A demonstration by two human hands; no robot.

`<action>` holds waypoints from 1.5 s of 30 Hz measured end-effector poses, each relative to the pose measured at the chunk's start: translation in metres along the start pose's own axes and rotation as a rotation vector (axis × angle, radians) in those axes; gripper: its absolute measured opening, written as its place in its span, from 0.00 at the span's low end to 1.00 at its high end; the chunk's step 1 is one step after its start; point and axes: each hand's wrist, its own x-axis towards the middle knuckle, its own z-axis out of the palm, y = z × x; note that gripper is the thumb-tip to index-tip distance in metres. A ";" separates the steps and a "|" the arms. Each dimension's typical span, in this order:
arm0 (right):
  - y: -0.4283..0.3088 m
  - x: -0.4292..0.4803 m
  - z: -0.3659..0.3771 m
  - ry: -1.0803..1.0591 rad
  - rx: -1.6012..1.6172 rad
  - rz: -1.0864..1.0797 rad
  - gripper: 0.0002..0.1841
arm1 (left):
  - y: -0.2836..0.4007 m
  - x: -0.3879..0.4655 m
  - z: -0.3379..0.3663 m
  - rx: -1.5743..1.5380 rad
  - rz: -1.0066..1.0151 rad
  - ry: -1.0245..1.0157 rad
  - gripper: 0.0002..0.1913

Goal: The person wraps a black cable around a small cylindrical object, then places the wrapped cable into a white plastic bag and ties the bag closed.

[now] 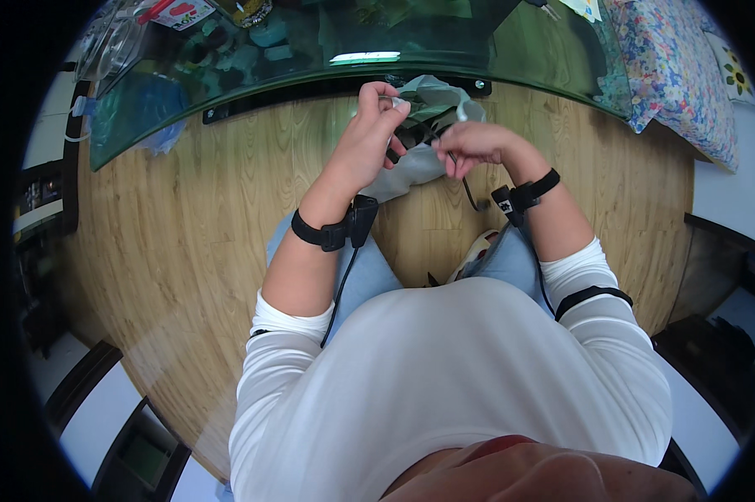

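A thin black cable (467, 188) runs through my right hand (475, 149), its lower end curling down above the floor. My left hand (372, 135) is raised to the left, thumb and forefinger pinched around what looks like another stretch of this cable. A small black end piece (392, 155) shows under the left fingers; whether it belongs to the cable is unclear. Behind and below both hands is a pale, translucent plastic bag (402, 176) with its mouth spread. Dark items inside it are partly hidden by my fingers.
A green-tinted glass table (440, 56) curves across the front. Large clear plastic bottles (111, 53) and a red-lidded container (180, 12) are at the left, keys (544, 7) at the far right. A floral-covered seat (672, 69) stands right. Wooden flooring (227, 188) surrounds my legs.
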 end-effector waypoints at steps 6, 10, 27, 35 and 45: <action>-0.028 -0.001 -0.014 -0.027 1.262 -0.194 0.11 | 0.005 -0.003 0.003 0.115 -0.057 -0.045 0.19; -0.012 0.030 -0.024 0.349 1.314 -0.448 0.12 | 0.001 -0.006 0.005 0.201 -0.050 -0.015 0.18; 0.043 0.070 0.034 0.834 -1.441 -0.042 0.11 | -0.027 -0.001 -0.001 0.468 -0.087 -0.035 0.25; 0.037 0.091 0.050 0.300 -1.573 0.062 0.54 | -0.044 0.001 -0.007 0.533 -0.163 -0.026 0.24; 0.072 0.113 0.040 0.397 -1.659 -0.081 0.32 | -0.034 0.016 -0.021 0.586 -0.112 0.307 0.29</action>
